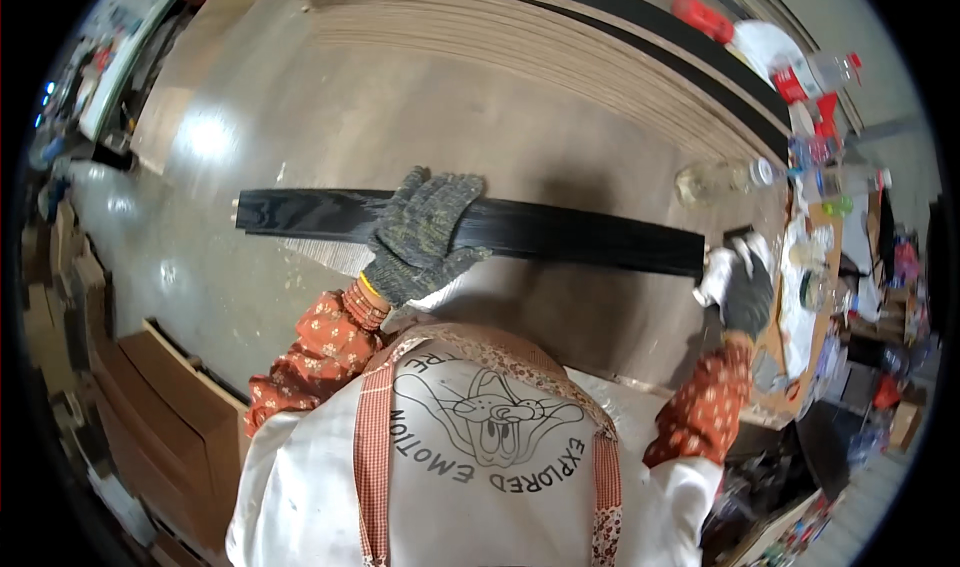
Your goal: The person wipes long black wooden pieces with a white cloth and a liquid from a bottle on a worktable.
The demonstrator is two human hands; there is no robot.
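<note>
A long black board (570,232) with wood grain lies crosswise on the work table. My left hand (425,227), in a grey knit glove, rests flat across it left of the middle, fingers stretched past the far edge and thumb toward the near edge. At the board's right end, my right hand (748,292) in a dark glove grips a crumpled white cloth (716,275). The cloth is beside that end; whether it touches the board I cannot tell. A pale sheet (335,255) shows partly under the board near my left hand.
Stacked boards (480,42) with brown edges and black faces line the table's far side. A bottle of yellowish liquid (722,180) lies at the right, near several other bottles. Brown panels (180,407) stand at lower left. The brown table top (350,107) stretches between.
</note>
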